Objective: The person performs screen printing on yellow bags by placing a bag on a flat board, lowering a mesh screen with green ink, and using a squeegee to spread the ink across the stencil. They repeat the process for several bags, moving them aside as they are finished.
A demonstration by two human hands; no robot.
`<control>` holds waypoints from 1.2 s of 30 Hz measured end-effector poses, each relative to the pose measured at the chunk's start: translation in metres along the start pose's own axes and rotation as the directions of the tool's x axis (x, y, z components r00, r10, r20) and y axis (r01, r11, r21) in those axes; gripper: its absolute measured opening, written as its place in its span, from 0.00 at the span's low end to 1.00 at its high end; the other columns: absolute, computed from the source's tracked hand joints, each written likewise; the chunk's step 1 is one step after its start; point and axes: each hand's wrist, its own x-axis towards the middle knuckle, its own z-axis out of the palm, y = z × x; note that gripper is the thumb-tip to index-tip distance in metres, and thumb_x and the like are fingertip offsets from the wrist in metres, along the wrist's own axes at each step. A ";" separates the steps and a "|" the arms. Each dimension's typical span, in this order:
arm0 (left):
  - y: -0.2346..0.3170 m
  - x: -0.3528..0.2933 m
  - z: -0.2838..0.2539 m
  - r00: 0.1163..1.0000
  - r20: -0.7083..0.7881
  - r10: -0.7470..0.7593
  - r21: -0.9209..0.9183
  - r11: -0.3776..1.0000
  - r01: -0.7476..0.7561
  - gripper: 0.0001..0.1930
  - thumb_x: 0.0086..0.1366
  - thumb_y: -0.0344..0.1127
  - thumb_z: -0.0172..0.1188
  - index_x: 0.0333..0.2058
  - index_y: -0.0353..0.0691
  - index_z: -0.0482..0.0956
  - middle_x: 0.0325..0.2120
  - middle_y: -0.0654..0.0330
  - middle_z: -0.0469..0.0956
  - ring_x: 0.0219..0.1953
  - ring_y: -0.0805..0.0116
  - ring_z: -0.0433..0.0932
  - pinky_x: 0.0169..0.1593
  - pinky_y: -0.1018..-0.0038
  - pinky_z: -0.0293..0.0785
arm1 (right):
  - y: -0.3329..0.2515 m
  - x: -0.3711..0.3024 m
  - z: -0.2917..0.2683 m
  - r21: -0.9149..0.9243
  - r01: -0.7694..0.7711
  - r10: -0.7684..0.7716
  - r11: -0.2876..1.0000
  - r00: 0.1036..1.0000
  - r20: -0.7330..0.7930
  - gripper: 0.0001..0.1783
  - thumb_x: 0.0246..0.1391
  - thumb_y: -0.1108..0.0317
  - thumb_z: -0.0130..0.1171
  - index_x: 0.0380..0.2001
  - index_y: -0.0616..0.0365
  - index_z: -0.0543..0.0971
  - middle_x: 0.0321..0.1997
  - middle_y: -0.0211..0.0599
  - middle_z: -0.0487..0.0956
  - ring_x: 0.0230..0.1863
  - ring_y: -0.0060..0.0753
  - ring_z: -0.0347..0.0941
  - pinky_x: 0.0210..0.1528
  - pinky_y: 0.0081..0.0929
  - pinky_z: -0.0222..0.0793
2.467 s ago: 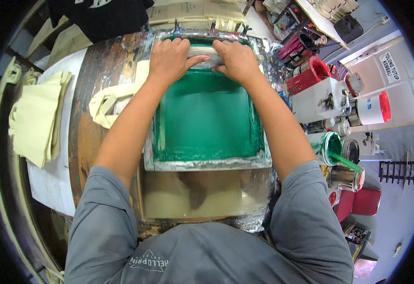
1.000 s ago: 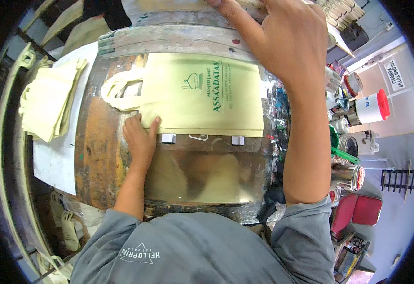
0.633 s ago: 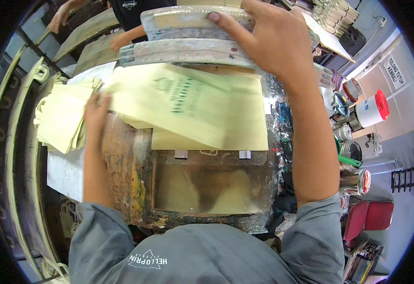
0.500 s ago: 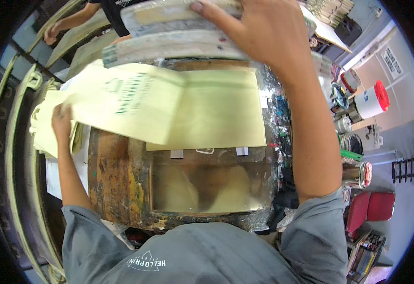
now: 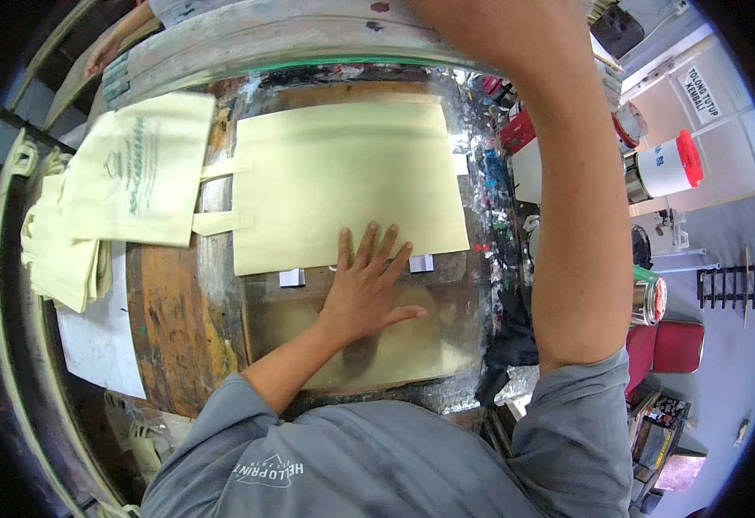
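Note:
A pale yellow cloth bag (image 5: 352, 181) lies flat on the worn printing table, its two handles toward the left. My left hand (image 5: 364, 289) is open, fingers spread, with the fingertips on the bag's near edge. At the top, my right hand (image 5: 472, 22) is at the raised printing screen frame (image 5: 308, 39); its fingers are out of view, so its grip cannot be seen. On the left, a bag with a dark green print (image 5: 140, 168) rests on a pile of similar bags (image 5: 58, 250). White tabs (image 5: 292, 277) stick out below the flat bag.
Paint-stained table boards (image 5: 183, 319) surround the bag. To the right stand cans and a white tub with a red lid (image 5: 666, 168), with a red chair (image 5: 678, 347) farther down. Another person's hand (image 5: 106, 53) shows at the upper left, beside drying racks.
The printed bag has moved left onto the pile, out of my left hand. That hand has come right to the flat bag. The screen frame and my right hand have shifted in view.

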 end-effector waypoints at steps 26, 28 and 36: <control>-0.068 -0.119 -0.045 0.653 -0.531 -0.540 -0.317 0.841 0.438 0.61 0.43 0.64 0.86 0.72 0.35 0.72 0.44 0.55 0.86 0.47 0.58 0.79 0.59 0.60 0.66 | -0.022 -0.175 0.109 0.127 0.025 -0.075 0.992 0.911 0.406 0.31 0.41 0.57 0.83 0.45 0.54 0.77 0.40 0.42 0.82 0.47 0.55 0.80 0.46 0.53 0.70; -0.075 -0.122 -0.039 0.677 -0.517 -0.523 -0.279 0.851 0.444 0.64 0.40 0.69 0.84 0.72 0.36 0.72 0.41 0.56 0.85 0.44 0.56 0.76 0.57 0.59 0.62 | -0.031 -0.190 0.112 0.106 0.021 -0.062 0.994 0.913 0.403 0.30 0.42 0.58 0.82 0.45 0.52 0.76 0.41 0.40 0.80 0.47 0.53 0.79 0.46 0.52 0.68; -0.074 -0.118 -0.042 0.685 -0.548 -0.480 -0.300 0.877 0.375 0.67 0.37 0.66 0.85 0.73 0.34 0.69 0.46 0.59 0.86 0.47 0.57 0.76 0.57 0.61 0.64 | -0.043 -0.200 0.095 0.096 -0.009 -0.032 0.995 0.912 0.409 0.30 0.43 0.58 0.82 0.48 0.50 0.78 0.42 0.37 0.78 0.48 0.49 0.77 0.50 0.47 0.62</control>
